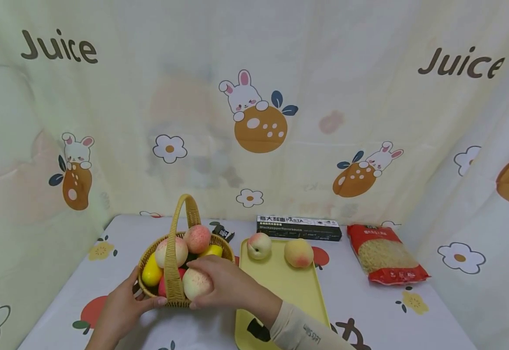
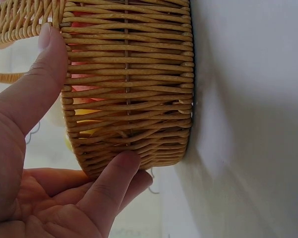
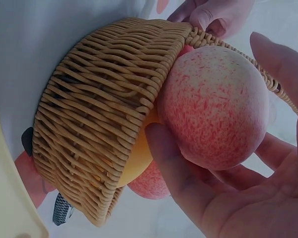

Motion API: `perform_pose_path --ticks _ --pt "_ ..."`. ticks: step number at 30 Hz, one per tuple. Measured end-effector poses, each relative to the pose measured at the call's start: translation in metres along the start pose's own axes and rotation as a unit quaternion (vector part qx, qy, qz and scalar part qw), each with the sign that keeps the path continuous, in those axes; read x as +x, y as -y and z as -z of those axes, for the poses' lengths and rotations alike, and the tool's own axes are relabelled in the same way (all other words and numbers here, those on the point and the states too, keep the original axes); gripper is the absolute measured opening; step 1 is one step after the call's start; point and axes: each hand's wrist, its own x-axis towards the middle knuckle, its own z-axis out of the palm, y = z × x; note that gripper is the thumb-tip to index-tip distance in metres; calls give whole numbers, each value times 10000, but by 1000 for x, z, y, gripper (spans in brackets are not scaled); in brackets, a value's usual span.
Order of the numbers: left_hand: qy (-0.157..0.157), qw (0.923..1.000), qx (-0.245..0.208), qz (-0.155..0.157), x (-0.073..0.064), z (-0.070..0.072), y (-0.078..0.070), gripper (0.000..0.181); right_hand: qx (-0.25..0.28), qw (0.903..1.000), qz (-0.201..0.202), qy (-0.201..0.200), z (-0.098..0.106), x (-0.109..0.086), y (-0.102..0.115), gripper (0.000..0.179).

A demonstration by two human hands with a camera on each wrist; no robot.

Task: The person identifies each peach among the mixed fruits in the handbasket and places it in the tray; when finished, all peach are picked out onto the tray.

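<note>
A wicker basket [image 1: 178, 303] with an arched handle stands on the left of the table, filled with peaches and yellow fruit [image 1: 151, 272]. My left hand [image 1: 121, 304] holds its left side, the thumb along the rim and the fingers against the woven wall [image 2: 129, 89]. With its fingers around a pale, red-speckled peach [image 3: 213, 106], my right hand [image 1: 226, 284] is at the basket's front right rim. That peach sits beside the handle. Behind it lie a pink peach [image 1: 199, 238] and a paler peach [image 1: 165, 253]. Something red lower down is mostly hidden.
Right of the basket lies a yellow tray [image 1: 276, 287] bearing a whitish peach [image 1: 259, 246] and a yellowish peach [image 1: 299, 253]. A black-and-white pasta box [image 1: 298, 229] is behind it. Farther right lies a red bag [image 1: 385, 255] of noodles. A small black object [image 1: 223, 233] sits behind the basket.
</note>
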Motion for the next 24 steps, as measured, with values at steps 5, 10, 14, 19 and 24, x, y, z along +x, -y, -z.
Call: perform_pose_path --ticks 5,10,14,19,24 --pt "12 10000 -7 39 1 -1 0 148 -35 10000 -25 -57 -1 1 1 71" --pt "65 10000 -32 60 1 -1 2 148 26 9999 -73 -95 -2 1 1 69" --pt "71 9999 -71 110 1 -2 2 149 6 9999 -124 -112 -2 0 0 69" --pt "99 9996 -130 223 2 -2 1 148 -25 9996 -182 -204 3 -2 -1 68" --pt "115 9995 -103 278 2 -1 -2 148 11 9991 -210 -371 12 -6 -7 68"
